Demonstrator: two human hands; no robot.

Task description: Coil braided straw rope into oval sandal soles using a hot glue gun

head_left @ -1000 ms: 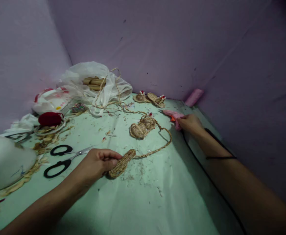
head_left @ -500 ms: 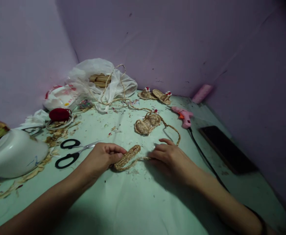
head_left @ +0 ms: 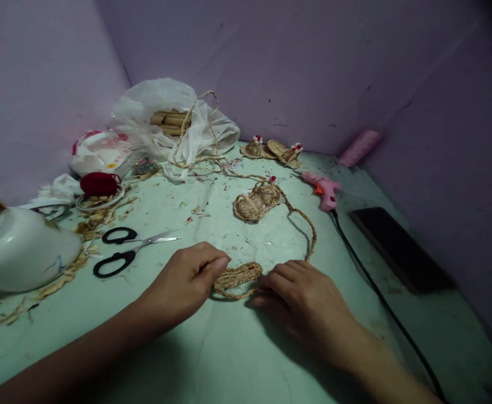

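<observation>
Between my hands lies a small oval sole of coiled braided straw cord (head_left: 241,273), with a tiny red spot near its right end. My left hand (head_left: 193,275) pinches the sole's left end between thumb and fingers. Closed on the loose length of the braided cord (head_left: 235,295) is my right hand (head_left: 294,292), close to the sole's right end. From behind that hand the cord runs up and back across the table to a plastic bag. Beyond my hands rests a finished-looking miniature straw slipper (head_left: 257,202) with a red and white bead trim.
Black-handled scissors (head_left: 136,247) lie left of my hands, near a white pot (head_left: 27,249) and straw scraps. A pink glue gun (head_left: 322,188) and a dark phone (head_left: 400,247) are at right. Behind are a pair of small slippers (head_left: 286,152) and the plastic bag (head_left: 162,95).
The sole has turned flatter and shifted right with my left hand. My right hand has come closer to it along the cord, so the two hands are nearer. The view has tilted slightly.
</observation>
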